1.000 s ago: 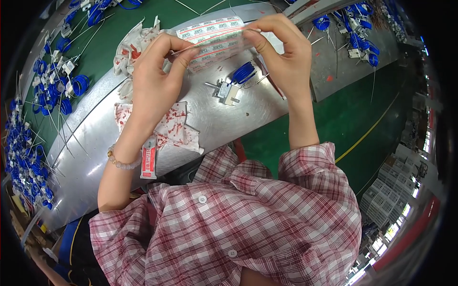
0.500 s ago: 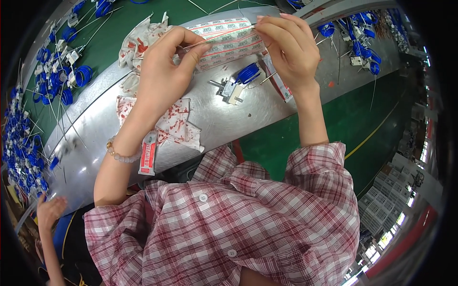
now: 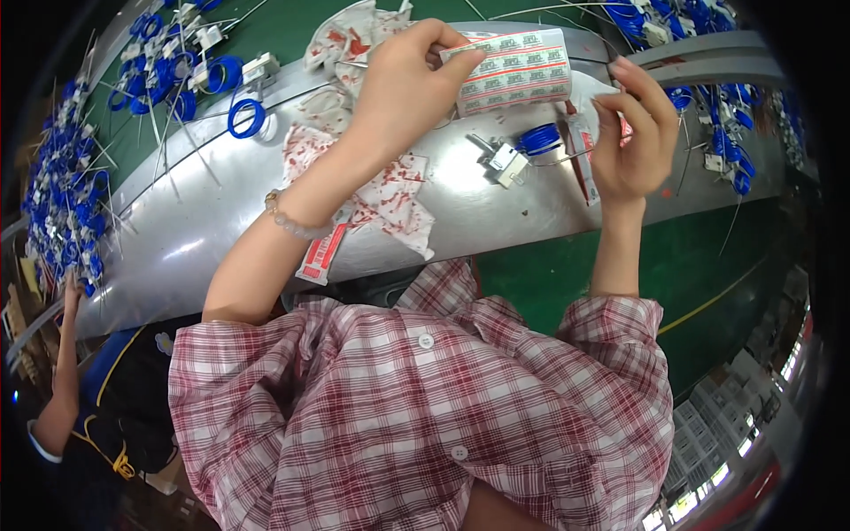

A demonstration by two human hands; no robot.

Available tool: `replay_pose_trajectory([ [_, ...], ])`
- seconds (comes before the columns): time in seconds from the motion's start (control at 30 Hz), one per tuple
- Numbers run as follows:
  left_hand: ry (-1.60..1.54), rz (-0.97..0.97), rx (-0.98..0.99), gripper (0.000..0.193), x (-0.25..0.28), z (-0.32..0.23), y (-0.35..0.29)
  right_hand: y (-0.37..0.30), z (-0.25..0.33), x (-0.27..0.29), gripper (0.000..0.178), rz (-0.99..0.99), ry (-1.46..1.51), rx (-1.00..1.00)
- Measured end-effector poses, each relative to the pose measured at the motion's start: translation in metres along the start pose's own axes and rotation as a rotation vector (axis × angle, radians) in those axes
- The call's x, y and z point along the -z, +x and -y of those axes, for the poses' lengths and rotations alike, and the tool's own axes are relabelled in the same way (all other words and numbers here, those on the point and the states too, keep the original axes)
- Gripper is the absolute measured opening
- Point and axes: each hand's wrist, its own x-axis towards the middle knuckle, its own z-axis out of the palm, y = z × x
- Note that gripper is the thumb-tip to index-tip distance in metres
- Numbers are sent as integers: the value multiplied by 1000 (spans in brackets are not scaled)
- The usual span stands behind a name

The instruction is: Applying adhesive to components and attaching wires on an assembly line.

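Note:
My left hand [image 3: 416,84] pinches a roll or folded strip of white printed stickers [image 3: 518,71] with red lines, holding it above the metal bench. My right hand [image 3: 637,133] is raised just right of the strip, fingers loosely curled and apart. I see nothing held in it. Below the strip lies a thermostat [image 3: 505,164] with a metal shaft, joined to a coil of blue capillary tube [image 3: 538,139]. A red-and-white tube [image 3: 582,159] rests beside the coil, partly behind my right hand.
Red-stained white rags [image 3: 394,199] lie on the metal bench [image 3: 204,221], and another red-and-white tube [image 3: 323,252] lies near its edge. Many blue-coiled thermostats [image 3: 168,75] fill the green surface at left; more [image 3: 722,133] are at right. Another person's arm [image 3: 66,354] reaches in at far left.
My right hand has come off the sticker strip and moved to its right. The left hand keeps its hold. The view has shifted, and the other person's hand now reaches the coils at left.

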Motion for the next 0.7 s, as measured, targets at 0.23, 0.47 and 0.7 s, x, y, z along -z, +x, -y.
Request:
replay_pose_trajectory([
  [0.23,498,-163,-538,42,12,-20,-39,-26,41,15,6,-173,412,-475],
  [0.47,520,143,-15,49,-32,-42,-105,-70,81,4,4,-250,697,-888],
  [0.7,453,-38,-106,42,-59,-17,-102,-63,84,11,5,-295,715,-835],
])
